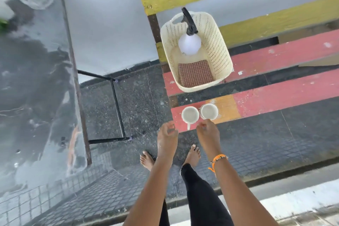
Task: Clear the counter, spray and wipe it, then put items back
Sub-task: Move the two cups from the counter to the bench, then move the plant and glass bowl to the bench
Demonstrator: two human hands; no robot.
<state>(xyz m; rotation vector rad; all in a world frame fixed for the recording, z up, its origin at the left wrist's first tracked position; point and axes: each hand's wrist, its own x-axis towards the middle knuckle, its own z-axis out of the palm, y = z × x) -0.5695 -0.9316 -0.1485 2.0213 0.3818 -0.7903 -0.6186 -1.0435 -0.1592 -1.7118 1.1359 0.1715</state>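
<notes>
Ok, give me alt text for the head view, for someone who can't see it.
Both hands, left hand and right hand, reach toward two white cups on a painted bench. Behind them, a cream basket holds a spray bottle and checked cloth; a wet counter lies left.

Two white cups [190, 115] [209, 111] stand upright side by side on the red bench slat [275, 95]. Behind them a cream basket [220, 46] holds a white spray bottle [189, 42] with a black nozzle and a folded checked cloth [195, 73]. The glossy grey tabletop [36, 79] lies to the left.
</notes>
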